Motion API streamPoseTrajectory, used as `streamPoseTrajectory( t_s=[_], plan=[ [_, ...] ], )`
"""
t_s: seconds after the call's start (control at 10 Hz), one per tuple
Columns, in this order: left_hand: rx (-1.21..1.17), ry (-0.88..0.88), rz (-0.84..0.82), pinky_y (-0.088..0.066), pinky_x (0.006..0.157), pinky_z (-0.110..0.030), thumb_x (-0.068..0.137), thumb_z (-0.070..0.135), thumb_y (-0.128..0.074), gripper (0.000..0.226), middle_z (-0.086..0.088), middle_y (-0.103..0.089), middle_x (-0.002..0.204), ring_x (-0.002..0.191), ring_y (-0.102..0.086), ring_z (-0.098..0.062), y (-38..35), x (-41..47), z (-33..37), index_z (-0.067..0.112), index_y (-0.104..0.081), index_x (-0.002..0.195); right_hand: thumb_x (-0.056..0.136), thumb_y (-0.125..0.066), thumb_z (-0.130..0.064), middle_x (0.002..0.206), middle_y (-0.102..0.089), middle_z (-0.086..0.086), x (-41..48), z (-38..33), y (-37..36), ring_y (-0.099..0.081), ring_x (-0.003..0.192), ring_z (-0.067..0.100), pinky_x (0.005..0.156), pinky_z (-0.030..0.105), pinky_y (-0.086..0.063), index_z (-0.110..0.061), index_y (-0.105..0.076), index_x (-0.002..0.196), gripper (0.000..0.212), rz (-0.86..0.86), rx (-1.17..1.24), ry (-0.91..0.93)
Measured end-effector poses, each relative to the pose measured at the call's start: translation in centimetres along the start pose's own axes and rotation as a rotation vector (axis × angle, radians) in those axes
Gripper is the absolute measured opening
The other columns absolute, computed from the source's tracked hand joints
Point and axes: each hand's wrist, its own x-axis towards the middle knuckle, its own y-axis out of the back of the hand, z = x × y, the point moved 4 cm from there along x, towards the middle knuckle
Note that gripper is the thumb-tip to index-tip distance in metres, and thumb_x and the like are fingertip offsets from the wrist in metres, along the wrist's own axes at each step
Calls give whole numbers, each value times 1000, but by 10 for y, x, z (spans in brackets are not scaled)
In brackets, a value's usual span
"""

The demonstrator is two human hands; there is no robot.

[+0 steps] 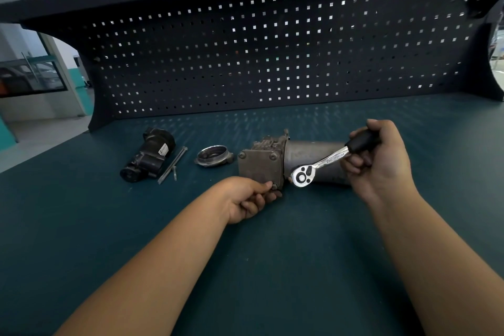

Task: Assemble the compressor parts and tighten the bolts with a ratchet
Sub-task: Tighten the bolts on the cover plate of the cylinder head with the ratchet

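The grey compressor body (261, 166) lies on its side on the green bench, a square cover plate with bolt heads facing me. At the plate's lower right corner my left hand (249, 199) pinches a bolt (274, 186) with its fingertips. My right hand (381, 161) grips the black handle of a chrome ratchet (316, 168), whose round head hangs just right of that corner, in front of the motor cylinder. A black compressor part (150, 155) lies to the left. Two long bolts (173, 165) and a round metal cap (214, 156) lie between it and the body.
A dark pegboard (272, 49) stands upright along the bench's back edge under a shelf. The green bench mat (286, 254) stretches wide toward me under my forearms. The bench's left edge runs diagonally near the black part.
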Motion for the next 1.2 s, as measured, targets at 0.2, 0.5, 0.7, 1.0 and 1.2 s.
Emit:
streamPoseTrajectory(
  t_s=[0.2,0.5,0.7,1.0,1.2],
  plan=[
    [-20,-25,30,-18,24,-7,97,15,-46,19,0,-58,43,26,-39,1,1,3,-1,5,-53,82,89,-42,-22,31,-20,-4,0,0,1,-23,26,10,33,12,-18,-9,-43,60,33,4,-11,1],
    [3,-51,69,-17,24,-7,95,16,-50,16,2,-57,42,26,-40,1,1,6,-2,8,-54,82,89,-42,-22,31,-18,-3,-1,1,-1,-23,26,10,33,12,-18,-8,-43,58,34,5,-26,9],
    [11,-50,63,-18,25,-7,95,15,-48,16,2,-57,42,28,-42,1,3,6,-1,8,-55,82,89,-42,-22,31,-19,-3,-1,1,-1,-23,26,10,33,12,-17,-8,-43,58,34,1,-24,11],
    [45,-35,1,-17,24,-8,97,15,-42,15,3,-59,45,28,-41,1,-2,2,0,8,-52,89,90,-42,-22,31,-18,-3,-1,1,0,-23,26,10,33,12,-17,-8,-43,58,34,-8,-36,17],
    [42,-25,-3,-16,25,-7,98,15,-40,28,5,-52,40,27,-38,1,-2,1,0,3,-57,79,89,-42,-22,30,-20,-4,0,2,0,-24,26,10,32,12,-18,-8,-42,58,34,-14,-45,23]
  ],
)
